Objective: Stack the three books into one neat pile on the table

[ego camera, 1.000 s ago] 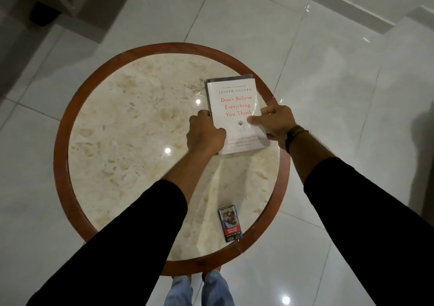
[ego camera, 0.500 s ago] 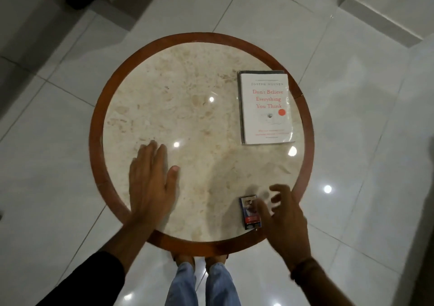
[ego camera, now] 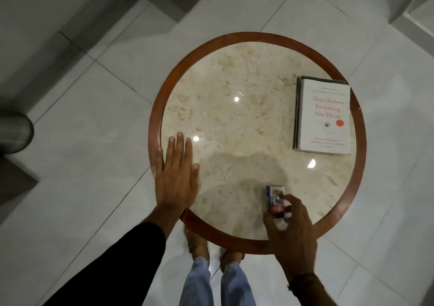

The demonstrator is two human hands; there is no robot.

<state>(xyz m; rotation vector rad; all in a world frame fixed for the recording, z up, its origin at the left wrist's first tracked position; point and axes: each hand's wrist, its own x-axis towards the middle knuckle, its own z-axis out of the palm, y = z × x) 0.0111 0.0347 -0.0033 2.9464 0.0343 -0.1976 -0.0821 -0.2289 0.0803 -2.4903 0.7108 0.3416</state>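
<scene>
A person in light blue trousers [ego camera: 218, 284] and sandals stands at the near edge of a round counter [ego camera: 257, 247], its pale marbled top ringed by a reddish-brown wooden rim, seen from directly above. The right hand [ego camera: 290, 230], a dark band at its wrist, reaches over the near rim with its fingers curled down onto a small blue and red box [ego camera: 275, 196] lying close to the near edge; the fingertips touch the box's nearer end, though whether they actually grip it cannot be told. The left hand [ego camera: 176, 172], emerging from a black sleeve [ego camera: 122, 265], lies flat and spread wide, palm down, on the counter's left edge, fingers pointing away from the person and holding nothing. Farther back, against the counter's right edge, a pile of books [ego camera: 323, 115] rests flat, well apart from both hands; a white cover with red lettering, "Don't Believe Everything You Think", and an orange dot faces up, with darker edges of other volumes showing beneath along its left side. Beyond the counter lies a glossy white tiled floor [ego camera: 94, 108]
</scene>
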